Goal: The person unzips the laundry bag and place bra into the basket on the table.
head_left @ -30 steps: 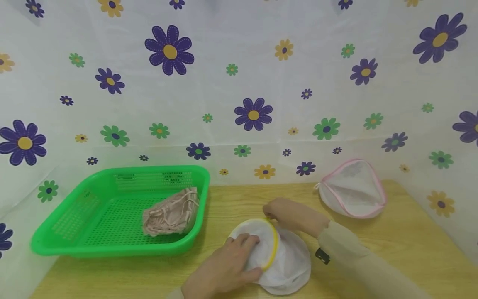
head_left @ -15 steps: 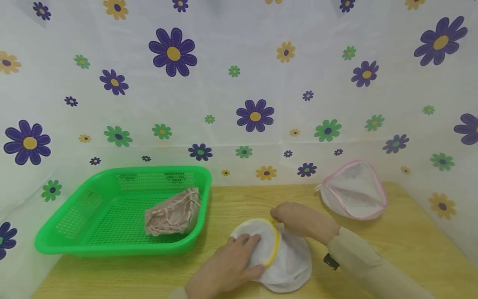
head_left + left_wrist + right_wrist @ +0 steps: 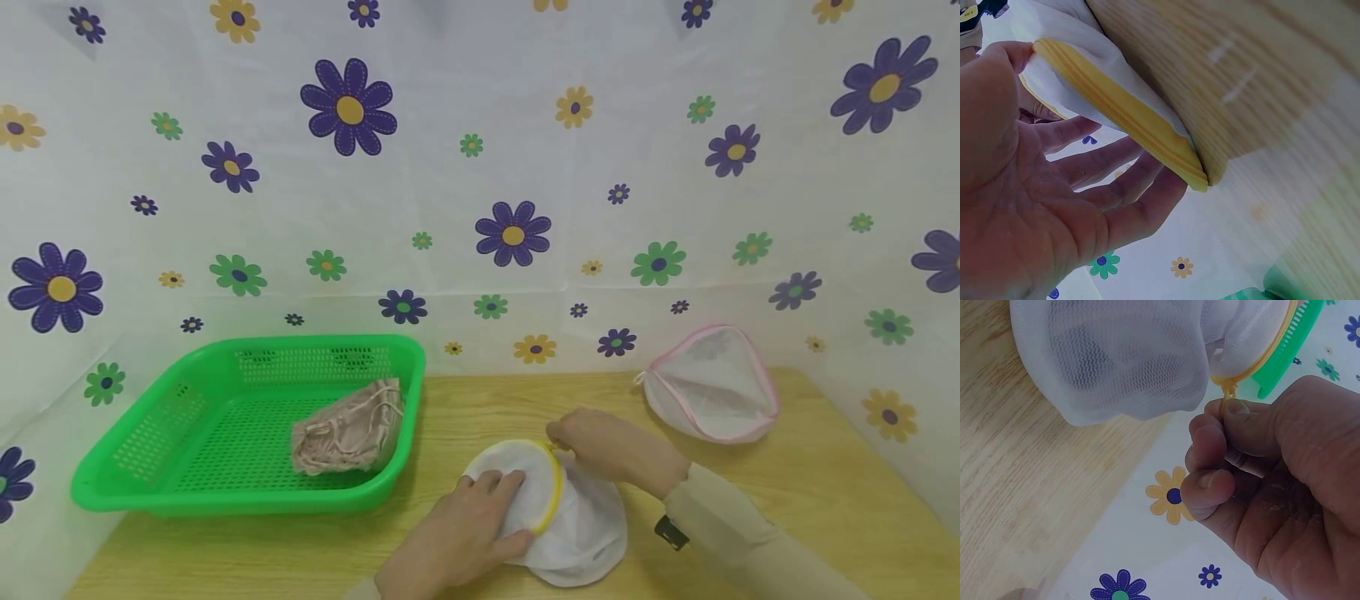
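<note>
A white mesh laundry bag [image 3: 592,533] with a yellow zipper [image 3: 556,500] lies on the table at front centre. My left hand [image 3: 465,525] holds it at the zippered end, fingers spread over the round white face and thumb at the yellow edge. In the left wrist view that thumb touches one end of the yellow zipper band [image 3: 1122,112], and the fingers reach along its other side. At the far end of the zipper, my right hand [image 3: 607,446] pinches the yellow zipper pull [image 3: 1229,387] between thumb and forefinger, as the right wrist view shows. Fine mesh [image 3: 1129,356] hangs beside it.
On the left stands a green plastic basket [image 3: 262,502] with a folded beige-pink cloth item [image 3: 348,429] inside. A second white mesh bag with pink trim [image 3: 712,387] sits at the back right. Behind the wooden table [image 3: 480,400] hangs a flowered sheet [image 3: 420,183].
My right hand has moved slightly right, still pinching the zipper pull. My left hand keeps its hold on the bag. The head view has shifted a little.
</note>
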Action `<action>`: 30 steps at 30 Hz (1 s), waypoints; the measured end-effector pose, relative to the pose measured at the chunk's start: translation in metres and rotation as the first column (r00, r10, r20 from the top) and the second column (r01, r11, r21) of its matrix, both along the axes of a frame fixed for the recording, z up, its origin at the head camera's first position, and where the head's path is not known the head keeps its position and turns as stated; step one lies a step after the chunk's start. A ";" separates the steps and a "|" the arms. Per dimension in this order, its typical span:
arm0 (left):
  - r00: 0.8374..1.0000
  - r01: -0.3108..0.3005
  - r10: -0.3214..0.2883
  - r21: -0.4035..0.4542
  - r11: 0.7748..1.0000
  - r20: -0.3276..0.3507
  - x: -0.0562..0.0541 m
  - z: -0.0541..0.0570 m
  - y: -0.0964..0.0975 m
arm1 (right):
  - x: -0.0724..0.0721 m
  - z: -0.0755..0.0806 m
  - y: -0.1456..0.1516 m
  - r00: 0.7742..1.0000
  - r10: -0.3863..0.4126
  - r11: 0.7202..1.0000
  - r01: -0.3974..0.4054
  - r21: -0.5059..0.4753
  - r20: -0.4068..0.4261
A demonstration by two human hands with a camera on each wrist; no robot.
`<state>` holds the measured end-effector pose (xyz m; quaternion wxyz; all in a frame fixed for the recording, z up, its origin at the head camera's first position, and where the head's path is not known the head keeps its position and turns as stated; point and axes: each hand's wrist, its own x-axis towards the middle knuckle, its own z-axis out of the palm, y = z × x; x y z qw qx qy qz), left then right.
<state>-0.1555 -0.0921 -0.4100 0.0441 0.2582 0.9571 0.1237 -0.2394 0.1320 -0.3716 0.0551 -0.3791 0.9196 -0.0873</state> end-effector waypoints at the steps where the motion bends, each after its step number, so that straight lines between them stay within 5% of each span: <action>1: 1.000 0.000 0.000 -0.001 1.000 0.001 0.000 0.000 0.000 | 0.000 0.000 0.000 1.000 -0.002 1.000 0.002 -0.001 0.001; 30: 1.000 -0.021 0.021 -0.018 1.000 0.017 0.000 0.000 0.002 | 0.020 0.004 0.009 0.999 0.001 1.000 -0.001 0.004 -0.041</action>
